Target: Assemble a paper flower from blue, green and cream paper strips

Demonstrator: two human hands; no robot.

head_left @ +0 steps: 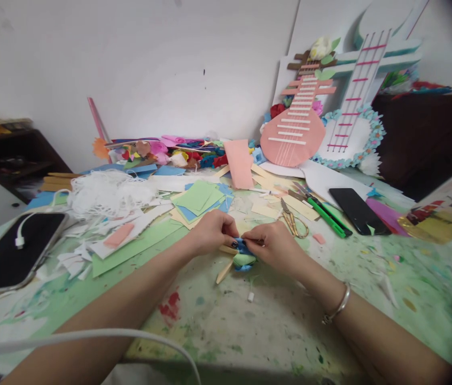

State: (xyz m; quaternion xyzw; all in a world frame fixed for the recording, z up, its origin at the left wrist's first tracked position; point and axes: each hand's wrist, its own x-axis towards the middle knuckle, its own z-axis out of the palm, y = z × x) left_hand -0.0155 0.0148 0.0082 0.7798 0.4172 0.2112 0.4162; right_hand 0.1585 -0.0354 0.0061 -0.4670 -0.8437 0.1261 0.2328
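Both my hands meet at the middle of a paint-spattered table (274,326). My left hand (212,232) and my right hand (276,246) pinch a small blue and green paper piece (243,258) between their fingertips, just above the tabletop. A thin wooden stick (225,271) pokes out under the piece toward me. Both hands' fingers are curled closed on the paper. A silver bangle (338,307) circles my right wrist.
Paper scraps (197,200) and white shreds (108,195) lie left and behind. Gold scissors (293,220), green cutters (324,214) and a black phone (357,211) sit right. A charging phone (12,251) lies at the left. Paper instruments (296,125) lean on the wall.
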